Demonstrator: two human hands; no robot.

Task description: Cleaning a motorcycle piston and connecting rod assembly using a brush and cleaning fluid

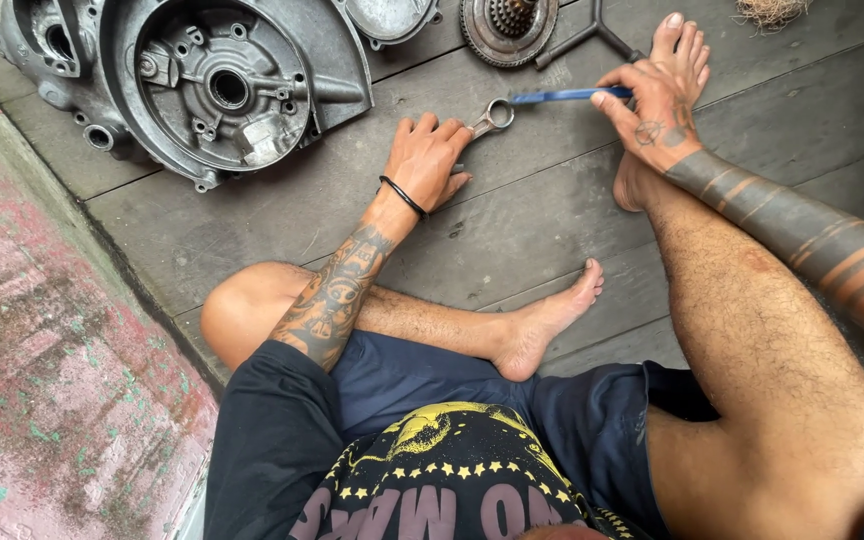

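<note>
The right hand (652, 115) is closed around the blue handle of a brush (562, 96), thumb and fingers (612, 98) pinching it near its end. The handle runs level toward the left hand, and its far tip meets the ring end of a wrench (492, 117). The left hand (430, 160) lies over the wrench's shank, fingers curled down on it and pressing it to the floor (512, 220), so only the ring end shows past the fingertips. Whether the hand grips the shank or merely pins it cannot be told.

As a judgement, the work in hand is cleaning the wrench, and it looks to be at the ring end only; the shank is hidden under the hand, so how much is already clean cannot be judged.

Just beyond the right hand is the person's right foot (680, 45), and the left foot (552, 320) rests on the floor between the legs. Farther out on the dark planks lie an engine case (192, 80), open side up and showing no fitted parts in its main cavity, a round cover (387, 18) beside it, a gear cluster (508, 25), and a forked tool (592, 35), all well apart from the hands and untouched. A tuft of fibre (772, 10) lies at the top edge. A worn pink wall (32, 350) borders the floor on the left.
</note>
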